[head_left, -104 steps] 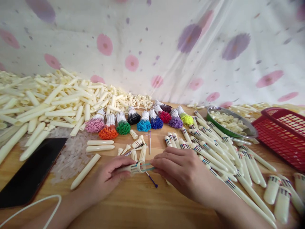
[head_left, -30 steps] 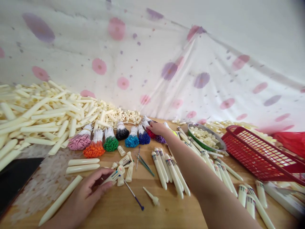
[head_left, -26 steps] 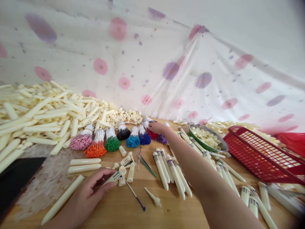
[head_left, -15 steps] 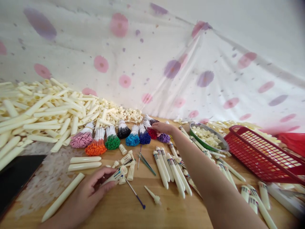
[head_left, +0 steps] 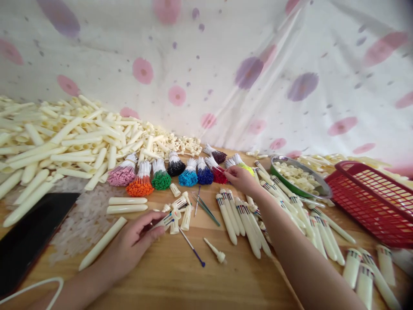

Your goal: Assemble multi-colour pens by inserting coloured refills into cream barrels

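My left hand (head_left: 142,234) is closed around a cream slotted pen top (head_left: 167,219) with bits of colour in its slots. Several similar slotted tops (head_left: 186,217) lie just beyond it. My right hand (head_left: 241,178) reaches to the far side, fingertips pinched at the right edge of the red-ended refill bundle (head_left: 218,172); whether a refill is between them is too small to tell. It partly hides a bundle behind it, beside the yellow bundle (head_left: 243,164). Bundles of pink (head_left: 121,175), orange (head_left: 140,186), green (head_left: 160,177) and other refills stand in a row to the left.
A heap of cream pen barrels (head_left: 64,142) fills the back left, above a black phone (head_left: 35,241). Tweezers (head_left: 208,211), a loose blue-ended refill (head_left: 193,249) and a cone-shaped part (head_left: 214,250) lie mid-table. Assembled pens (head_left: 248,224), a green bowl (head_left: 295,196) and red basket (head_left: 371,202) sit right.
The view has tilted down and shifted left. My right hand has moved slightly nearer, off the dark red bundle's end, uncovering the yellow bundle. My left hand still holds the pen top.
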`<state>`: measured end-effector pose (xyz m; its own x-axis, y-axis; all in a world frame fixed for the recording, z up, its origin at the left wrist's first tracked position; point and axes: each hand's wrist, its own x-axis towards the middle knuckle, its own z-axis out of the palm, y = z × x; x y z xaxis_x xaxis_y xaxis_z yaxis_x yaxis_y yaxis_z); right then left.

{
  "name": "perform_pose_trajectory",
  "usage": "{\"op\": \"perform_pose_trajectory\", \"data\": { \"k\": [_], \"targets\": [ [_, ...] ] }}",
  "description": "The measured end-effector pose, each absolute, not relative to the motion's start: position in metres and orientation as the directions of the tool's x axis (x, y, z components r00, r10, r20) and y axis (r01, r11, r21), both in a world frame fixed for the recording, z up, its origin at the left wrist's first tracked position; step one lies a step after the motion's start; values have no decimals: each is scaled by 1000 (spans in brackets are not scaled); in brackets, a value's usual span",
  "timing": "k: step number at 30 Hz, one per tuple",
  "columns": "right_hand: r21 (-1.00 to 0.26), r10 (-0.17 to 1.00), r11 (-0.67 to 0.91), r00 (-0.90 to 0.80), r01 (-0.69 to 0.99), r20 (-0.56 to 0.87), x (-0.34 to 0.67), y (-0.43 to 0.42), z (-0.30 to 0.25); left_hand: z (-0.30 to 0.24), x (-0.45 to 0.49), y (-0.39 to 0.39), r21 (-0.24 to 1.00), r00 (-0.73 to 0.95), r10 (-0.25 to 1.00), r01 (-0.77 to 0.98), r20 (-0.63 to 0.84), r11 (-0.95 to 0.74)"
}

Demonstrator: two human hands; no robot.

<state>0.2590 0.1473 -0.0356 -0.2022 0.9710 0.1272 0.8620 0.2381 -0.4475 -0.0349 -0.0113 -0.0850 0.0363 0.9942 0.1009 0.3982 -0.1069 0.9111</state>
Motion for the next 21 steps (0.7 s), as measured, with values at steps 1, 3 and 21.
{"op": "perform_pose_trajectory", "data": {
  "k": [1,3,21],
  "targets": [
    [-455,966,258,-215,853,144,260,148,-38,-85,-35,-11,913,31,995,395,96,-101],
    [-471,954,299,-248,830,169,265,151,-40,-85,-35,-11,918,27,996,385,87,-91],
    [-987,801,-138,-577,81,-160,258,62,14,-87,-40,-14,759,198,938,551,285,-347]
  ]
}}
